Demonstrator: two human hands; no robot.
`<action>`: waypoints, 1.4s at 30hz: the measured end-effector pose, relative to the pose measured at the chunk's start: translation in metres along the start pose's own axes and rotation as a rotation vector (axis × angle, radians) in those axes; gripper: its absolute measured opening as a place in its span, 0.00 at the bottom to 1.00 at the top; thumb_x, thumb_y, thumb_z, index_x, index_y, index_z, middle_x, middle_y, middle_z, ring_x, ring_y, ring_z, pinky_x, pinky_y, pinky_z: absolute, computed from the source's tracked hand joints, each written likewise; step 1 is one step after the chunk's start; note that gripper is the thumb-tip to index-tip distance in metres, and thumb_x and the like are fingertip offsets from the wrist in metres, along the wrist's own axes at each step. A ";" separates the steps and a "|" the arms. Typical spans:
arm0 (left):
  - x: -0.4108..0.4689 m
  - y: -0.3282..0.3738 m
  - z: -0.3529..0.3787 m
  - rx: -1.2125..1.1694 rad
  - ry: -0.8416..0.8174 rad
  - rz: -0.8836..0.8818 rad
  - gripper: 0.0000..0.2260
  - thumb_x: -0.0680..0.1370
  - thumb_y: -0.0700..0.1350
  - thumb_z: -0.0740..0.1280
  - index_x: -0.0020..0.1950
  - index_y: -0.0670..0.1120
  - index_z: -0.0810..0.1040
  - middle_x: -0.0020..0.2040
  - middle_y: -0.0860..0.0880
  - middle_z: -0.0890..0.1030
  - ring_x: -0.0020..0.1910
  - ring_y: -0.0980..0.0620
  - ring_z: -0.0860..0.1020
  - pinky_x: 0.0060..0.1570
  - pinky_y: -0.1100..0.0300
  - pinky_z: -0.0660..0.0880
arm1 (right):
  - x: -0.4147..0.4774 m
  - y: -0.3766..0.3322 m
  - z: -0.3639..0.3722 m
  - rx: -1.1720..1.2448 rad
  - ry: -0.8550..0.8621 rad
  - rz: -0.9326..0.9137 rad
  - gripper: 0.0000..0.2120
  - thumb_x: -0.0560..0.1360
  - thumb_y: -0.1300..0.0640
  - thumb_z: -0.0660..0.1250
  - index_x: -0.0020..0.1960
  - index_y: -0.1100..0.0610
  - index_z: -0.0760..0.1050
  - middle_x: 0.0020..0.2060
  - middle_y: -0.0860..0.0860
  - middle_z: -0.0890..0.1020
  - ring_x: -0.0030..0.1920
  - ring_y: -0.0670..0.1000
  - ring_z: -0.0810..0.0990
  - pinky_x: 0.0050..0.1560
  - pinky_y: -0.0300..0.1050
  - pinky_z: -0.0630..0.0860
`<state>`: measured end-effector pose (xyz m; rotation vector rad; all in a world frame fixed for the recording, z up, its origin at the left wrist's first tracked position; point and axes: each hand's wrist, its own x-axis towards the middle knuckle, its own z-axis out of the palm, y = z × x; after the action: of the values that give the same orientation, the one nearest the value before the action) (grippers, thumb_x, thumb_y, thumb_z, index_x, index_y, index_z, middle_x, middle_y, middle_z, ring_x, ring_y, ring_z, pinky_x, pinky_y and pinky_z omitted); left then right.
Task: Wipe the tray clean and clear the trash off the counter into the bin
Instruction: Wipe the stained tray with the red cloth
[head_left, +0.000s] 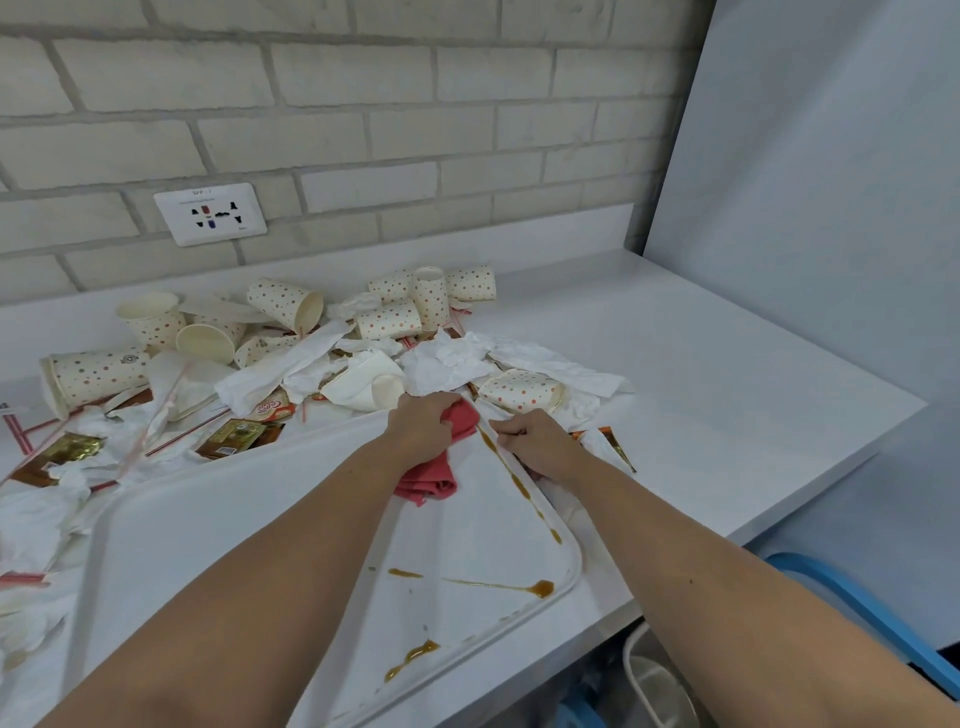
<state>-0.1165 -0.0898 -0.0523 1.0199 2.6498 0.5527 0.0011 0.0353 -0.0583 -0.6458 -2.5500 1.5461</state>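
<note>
Both forearms (249, 587) reach out from the bottom edge over the white tray (197, 525), which lies slantwise on the counter (701, 374), its near corner by the counter's front edge. Brown sauce streaks (540, 588) mark the tray's near end and run up along its right rim. Low to my right, below the counter edge, I see the blue rim of the bin (852, 603).

At the tray's far corner my left hand (421, 427) is bunched round a red cloth (434, 480). My fingers are curled tight on it, and the cloth is pressed onto the tray floor and trails back under my wrist. Just beside it my right hand (537, 441) grips the tray's right rim, fingers curled over the edge.

Beyond the tray the trash is heaped on the counter: crumpled napkins (447, 361), brown sauce sachets (236, 434), red-striped straws (187, 432) and dotted paper cups (389, 319). Most of the cups lie on their sides and a few stand upright. Behind the heap rises a pale brick wall (363, 104) with a white socket plate (210, 213) set into it.
</note>
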 end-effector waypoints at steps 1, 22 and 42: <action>0.001 0.002 0.001 -0.001 -0.007 0.003 0.21 0.78 0.39 0.57 0.70 0.55 0.68 0.69 0.49 0.71 0.66 0.41 0.64 0.64 0.51 0.62 | 0.000 -0.002 -0.002 0.060 -0.022 0.054 0.12 0.79 0.66 0.59 0.56 0.65 0.80 0.27 0.51 0.70 0.24 0.46 0.65 0.24 0.35 0.64; -0.008 -0.014 -0.010 0.098 -0.051 0.112 0.19 0.77 0.40 0.57 0.67 0.49 0.70 0.66 0.50 0.73 0.59 0.43 0.68 0.60 0.48 0.67 | 0.005 -0.005 -0.002 0.079 -0.026 0.193 0.16 0.78 0.66 0.61 0.64 0.58 0.75 0.31 0.51 0.77 0.27 0.49 0.70 0.26 0.38 0.70; -0.047 -0.002 -0.030 0.205 -0.196 0.128 0.16 0.75 0.44 0.62 0.62 0.45 0.71 0.59 0.46 0.69 0.57 0.45 0.72 0.52 0.54 0.70 | 0.007 -0.003 -0.003 0.115 -0.018 0.204 0.16 0.77 0.66 0.62 0.64 0.59 0.75 0.32 0.53 0.75 0.27 0.48 0.70 0.21 0.35 0.69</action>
<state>-0.0942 -0.1312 -0.0222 1.2399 2.5172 0.1953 -0.0052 0.0394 -0.0548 -0.9054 -2.4507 1.7519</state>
